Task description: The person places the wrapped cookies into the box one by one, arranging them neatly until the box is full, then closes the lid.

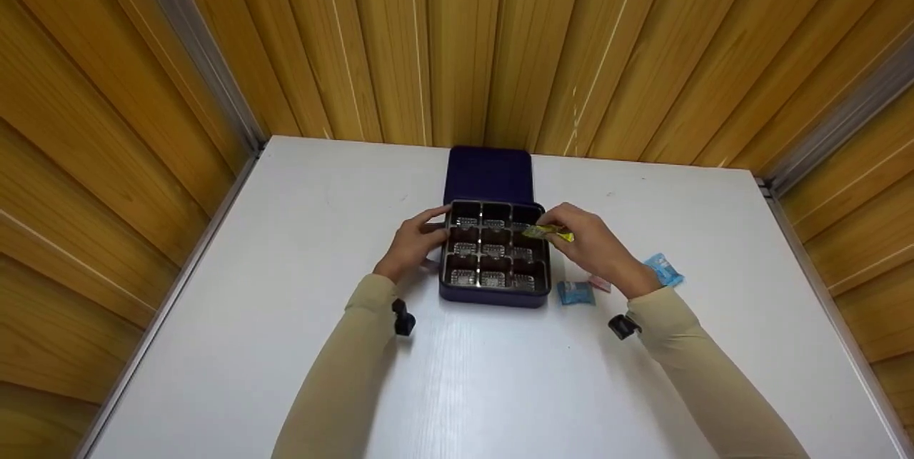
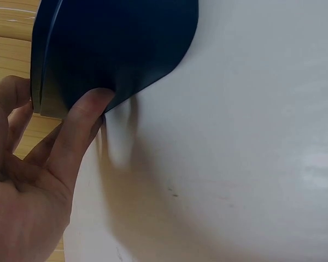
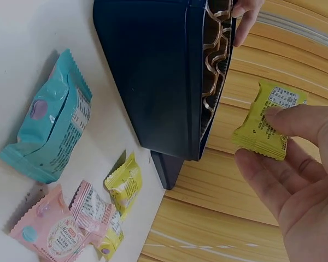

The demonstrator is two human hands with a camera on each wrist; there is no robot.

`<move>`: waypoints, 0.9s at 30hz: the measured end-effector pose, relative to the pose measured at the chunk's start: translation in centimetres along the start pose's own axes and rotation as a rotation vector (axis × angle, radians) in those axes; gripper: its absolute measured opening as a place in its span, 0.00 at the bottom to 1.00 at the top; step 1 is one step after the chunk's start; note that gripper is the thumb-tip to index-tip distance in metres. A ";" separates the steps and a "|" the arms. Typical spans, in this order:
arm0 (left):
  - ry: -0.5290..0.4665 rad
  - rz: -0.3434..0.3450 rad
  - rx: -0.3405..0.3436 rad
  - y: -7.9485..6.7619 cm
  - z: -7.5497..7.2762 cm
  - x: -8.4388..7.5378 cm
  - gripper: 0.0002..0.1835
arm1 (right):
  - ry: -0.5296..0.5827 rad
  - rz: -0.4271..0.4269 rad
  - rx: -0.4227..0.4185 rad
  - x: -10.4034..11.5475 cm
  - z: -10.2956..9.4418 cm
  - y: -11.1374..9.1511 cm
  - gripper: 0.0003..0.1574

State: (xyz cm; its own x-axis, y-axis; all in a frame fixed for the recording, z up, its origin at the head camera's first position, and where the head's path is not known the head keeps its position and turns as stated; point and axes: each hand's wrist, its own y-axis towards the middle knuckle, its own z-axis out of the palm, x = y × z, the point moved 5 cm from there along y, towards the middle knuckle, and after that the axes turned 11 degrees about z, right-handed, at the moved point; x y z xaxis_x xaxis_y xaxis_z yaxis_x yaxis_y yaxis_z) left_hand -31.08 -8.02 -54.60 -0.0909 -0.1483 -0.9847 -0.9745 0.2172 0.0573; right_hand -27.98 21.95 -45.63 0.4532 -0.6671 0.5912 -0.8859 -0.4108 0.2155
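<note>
A dark blue tin box [image 1: 493, 300] stands on the table, its clear plastic insert [image 1: 493, 248] divided into several compartments. My left hand [image 1: 410, 243] grips the box's left side near the back corner; in the left wrist view its thumb [image 2: 87, 109] presses the wall and the fingers bend at the rim. Between thumb and fingers, my right hand [image 1: 589, 241] pinches a small yellow wrapped snack packet [image 3: 268, 120], held over the box's right-hand compartments. No packets are visible in the insert's compartments.
Right of the box lie a blue packet [image 1: 575, 293] and another blue packet [image 1: 665, 270]. A pink packet [image 3: 52, 226], a second pink one [image 3: 90, 207] and a yellow packet [image 3: 126, 184] lie close together. The box's lid [image 1: 489, 175] extends behind it, near the wood-patterned wall [image 1: 464, 45].
</note>
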 end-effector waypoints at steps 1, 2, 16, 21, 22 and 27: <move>-0.006 -0.001 0.000 0.0 0.0 0.0 0.30 | -0.002 -0.013 0.001 0.1 0.1 0.0 0.19; -0.010 -0.003 0.001 0.0 0.0 0.1 0.30 | -0.004 -0.021 0.002 0.2 0.2 0.0 0.19; 0.008 -0.005 -0.017 0.1 0.0 0.1 0.30 | -0.003 0.025 0.041 1.5 1.5 0.5 0.18; 0.017 -0.011 -0.020 0.1 0.0 0.0 0.30 | -0.036 -0.023 0.043 2.3 1.9 0.8 0.17; 0.017 -0.009 -0.021 0.1 0.0 0.0 0.30 | -0.037 -0.027 0.048 2.5 2.0 0.9 0.17; 0.006 0.004 -0.020 0.0 0.0 -0.2 0.29 | -0.029 -0.023 0.078 3.1 2.5 1.2 0.16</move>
State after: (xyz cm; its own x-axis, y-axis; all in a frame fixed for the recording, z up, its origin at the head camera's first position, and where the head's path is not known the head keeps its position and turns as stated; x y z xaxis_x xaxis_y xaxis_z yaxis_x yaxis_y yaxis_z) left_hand -31.05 -7.95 -54.42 -0.0960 -0.1535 -0.9835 -0.9780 0.1982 0.0645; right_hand -27.37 17.83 -45.44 0.4772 -0.6739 0.5641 -0.8652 -0.4728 0.1671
